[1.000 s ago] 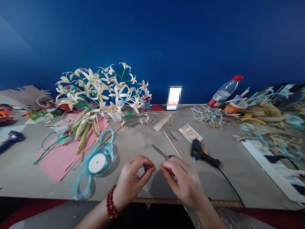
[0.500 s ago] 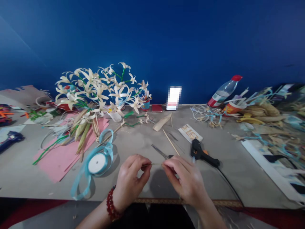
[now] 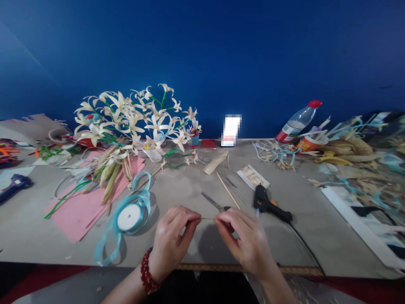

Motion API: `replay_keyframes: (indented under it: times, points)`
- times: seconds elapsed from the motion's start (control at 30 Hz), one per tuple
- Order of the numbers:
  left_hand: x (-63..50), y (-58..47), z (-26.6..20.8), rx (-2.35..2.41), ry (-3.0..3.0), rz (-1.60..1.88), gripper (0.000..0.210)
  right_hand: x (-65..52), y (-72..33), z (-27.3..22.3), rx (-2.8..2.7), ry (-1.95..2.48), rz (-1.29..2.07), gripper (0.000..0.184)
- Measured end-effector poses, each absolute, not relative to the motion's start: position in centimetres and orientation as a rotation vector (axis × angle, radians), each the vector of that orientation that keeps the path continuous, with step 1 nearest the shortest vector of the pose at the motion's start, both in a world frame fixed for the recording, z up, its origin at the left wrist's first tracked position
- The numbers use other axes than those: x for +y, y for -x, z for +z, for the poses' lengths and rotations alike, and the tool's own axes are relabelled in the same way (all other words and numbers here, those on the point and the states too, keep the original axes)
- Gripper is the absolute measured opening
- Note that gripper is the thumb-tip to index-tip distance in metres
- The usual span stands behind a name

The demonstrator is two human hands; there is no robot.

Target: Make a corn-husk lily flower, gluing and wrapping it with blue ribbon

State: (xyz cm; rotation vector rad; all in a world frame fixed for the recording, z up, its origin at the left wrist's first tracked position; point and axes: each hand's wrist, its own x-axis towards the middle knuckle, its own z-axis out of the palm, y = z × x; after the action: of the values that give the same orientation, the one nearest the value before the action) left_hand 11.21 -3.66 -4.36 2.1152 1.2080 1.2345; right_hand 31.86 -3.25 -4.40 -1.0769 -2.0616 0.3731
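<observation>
Between my two hands stretches a thin yellowish strand, level and short, over the front of the table; its exact material is too small to tell. My left hand, with red beads at the wrist, pinches one end between thumb and fingers. The other end is in the pinch of my right hand. Just beyond my right fingers lie scissors, their handles partly covered by that hand. A thin stick lies behind them. To the right rests a black glue gun with its cord.
Left of my hands is a blue ribbon spool on the table, near pink paper with dried husks. White handmade flowers stand at the back. A tilted bottle, a husk pile and a white board occupy the right.
The fingers of my left hand have shifted slightly, and the strand shows a little more plainly between my hands. Both pinches stay in nearly the same place.
</observation>
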Motion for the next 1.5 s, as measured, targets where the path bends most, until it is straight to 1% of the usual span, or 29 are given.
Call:
replay_keyframes:
  times: [0.2, 0.3, 0.53, 0.7, 0.8, 0.87, 0.93, 1.0, 1.13, 1.23, 1.3, 1.37, 1.5]
  points:
    - [-3.6, -11.3, -4.2, 1.215, -2.086, 1.293, 0.018, -3.1, -31.4, -4.1, -2.015, 1.076, 0.352, 0.009]
    - [-3.5, -11.4, -4.2, 1.188, -2.072, 1.317, 0.021, -2.9, -31.2, -4.0, -2.01, 1.047, 0.41, 0.011]
    - [-3.4, -11.5, -4.7, 1.18, -2.052, 1.327, 0.024, -3.0, -31.3, -4.4, -1.87, 1.121, 0.708, 0.01]
    - [-3.8, -11.3, -5.6, 1.201, -2.078, 1.307, 0.032, -3.4, -30.6, -4.7, -1.615, 1.039, 1.116, 0.016]
    - [-4.2, -11.4, -6.2, 1.22, -1.955, 1.352, 0.03, -3.7, -29.9, -5.2, -1.411, 1.018, 1.332, 0.02]
    - [-4.4, -11.5, -6.4, 1.158, -1.918, 1.372, 0.026, -3.8, -29.5, -5.4, -1.321, 0.994, 1.388, 0.023]
    - [-4.4, -11.7, -6.4, 1.086, -1.954, 1.353, 0.024, -3.9, -29.1, -5.4, -1.309, 0.99, 1.361, 0.022]
    - [-4.5, -11.8, -6.2, 1.085, -1.962, 1.302, 0.024, -4.0, -28.9, -5.3, -1.4, 1.013, 1.231, 0.017]
    - [-4.9, -12.1, -5.7, 1.122, -1.778, 1.222, 0.019, -4.0, -28.8, -4.8, -1.712, 1.034, 0.698, 0.009]
    - [-4.9, -12.2, -5.6, 1.066, -1.592, 1.186, 0.013, -3.9, -28.9, -4.6, -1.883, 0.987, 0.395, 0.016]
    - [-4.7, -12.3, -5.5, 1.027, -1.424, 1.154, 0.009, -3.9, -29.0, -4.6, -1.961, 0.958, 0.348, 0.02]
    - [-4.4, -12.4, -5.5, 0.979, -1.257, 1.118, 0.014, -3.9, -29.0, -4.5, -1.982, 0.939, 0.357, 0.021]
    - [-4.2, -12.6, -5.7, 0.911, -1.084, 1.093, 0.021, -4.3, -28.9, -4.4, -1.897, 0.971, 0.456, 0.016]
